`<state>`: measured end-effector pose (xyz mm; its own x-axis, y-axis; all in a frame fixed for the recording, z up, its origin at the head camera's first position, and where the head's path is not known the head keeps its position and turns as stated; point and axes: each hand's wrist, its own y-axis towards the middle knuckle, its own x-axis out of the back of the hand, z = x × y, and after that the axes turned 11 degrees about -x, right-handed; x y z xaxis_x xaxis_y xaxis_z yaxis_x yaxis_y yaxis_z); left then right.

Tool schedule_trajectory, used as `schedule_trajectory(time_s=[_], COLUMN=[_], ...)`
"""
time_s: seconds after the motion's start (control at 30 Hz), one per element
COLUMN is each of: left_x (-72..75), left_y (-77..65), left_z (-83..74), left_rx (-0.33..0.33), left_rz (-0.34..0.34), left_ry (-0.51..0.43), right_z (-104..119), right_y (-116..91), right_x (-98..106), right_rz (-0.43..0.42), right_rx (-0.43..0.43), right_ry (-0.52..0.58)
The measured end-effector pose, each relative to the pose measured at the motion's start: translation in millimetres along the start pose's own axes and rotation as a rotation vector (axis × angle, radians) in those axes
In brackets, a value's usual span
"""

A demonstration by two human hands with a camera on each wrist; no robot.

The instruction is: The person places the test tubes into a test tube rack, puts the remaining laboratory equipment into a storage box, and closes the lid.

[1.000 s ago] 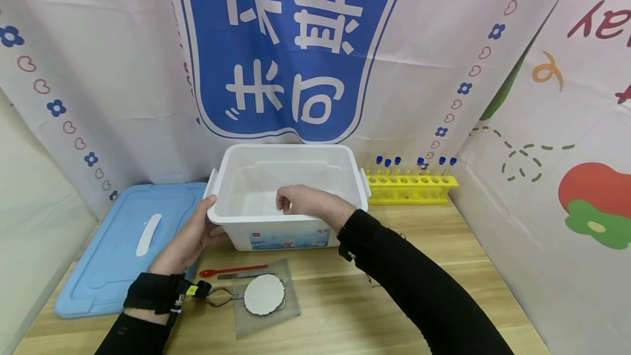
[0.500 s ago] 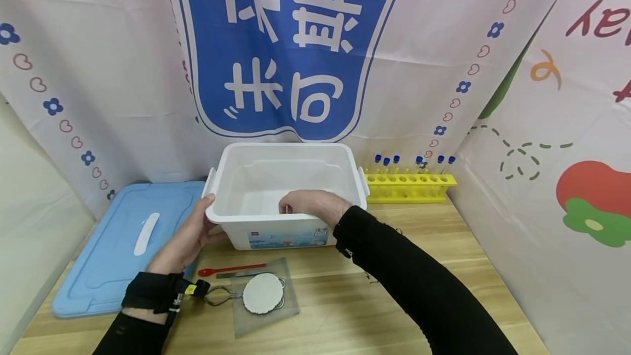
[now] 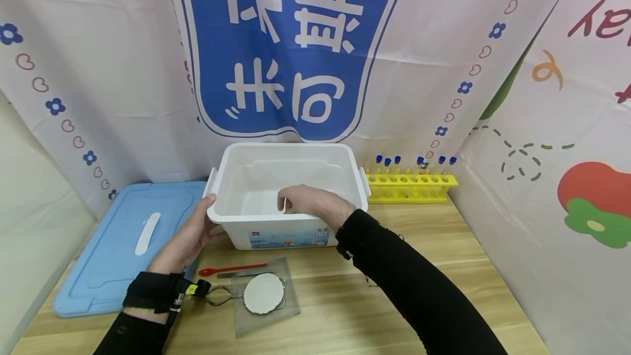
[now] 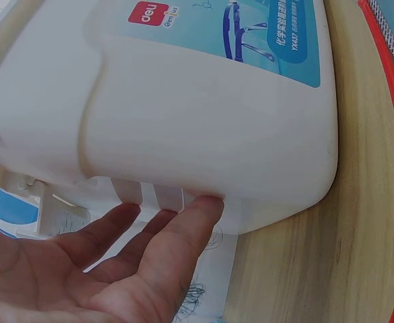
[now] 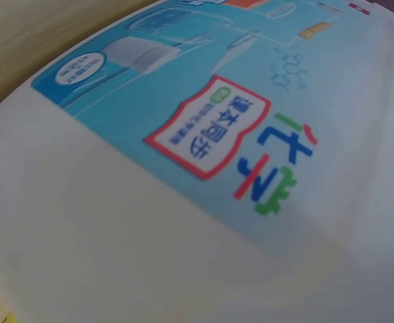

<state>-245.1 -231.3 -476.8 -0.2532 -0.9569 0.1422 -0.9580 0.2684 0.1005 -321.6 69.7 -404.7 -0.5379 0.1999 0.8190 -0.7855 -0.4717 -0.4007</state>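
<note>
A white plastic storage box with a blue printed label stands at the back middle of the table. My left hand holds its left front corner, thumb on the rim. In the left wrist view, the fingers of that hand touch the box's side wall. Inside the box is my right hand, its fingers bent downward. Their tips and anything between them are hidden by the front wall. The right wrist view shows only the label and outer wall.
Left lies a blue lid with a white handle. Before the box are a red spoon, a dark strip, a wire-handled tool and a white gauze disc over a clear sheet. A yellow tube rack stands right.
My right hand dips a little lower inside the box, then rises slightly again. My left hand keeps its hold at the corner. The other things stay where they were.
</note>
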Motion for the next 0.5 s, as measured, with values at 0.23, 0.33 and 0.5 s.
schedule_trajectory(time_s=[0.23, 0.33, 0.5], left_x=[-1.6, -2.0, -2.3], left_y=[1.2, 1.2, 0.8], left_z=[-1.0, -1.1, -0.6], left_rx=[0.009, 0.009, 0.014], left_rz=[-0.008, -0.009, -0.016], left_ry=[0.006, 0.008, 0.011], right_z=[2.0, 1.9, 1.8], right_y=[0.7, 0.1, -8.7], right_x=[2.5, 4.2, 10.7], right_rz=[-0.206, -0.306, -0.414], right_rx=[0.08, 0.118, 0.138], right_ry=[0.053, 0.112, 0.199])
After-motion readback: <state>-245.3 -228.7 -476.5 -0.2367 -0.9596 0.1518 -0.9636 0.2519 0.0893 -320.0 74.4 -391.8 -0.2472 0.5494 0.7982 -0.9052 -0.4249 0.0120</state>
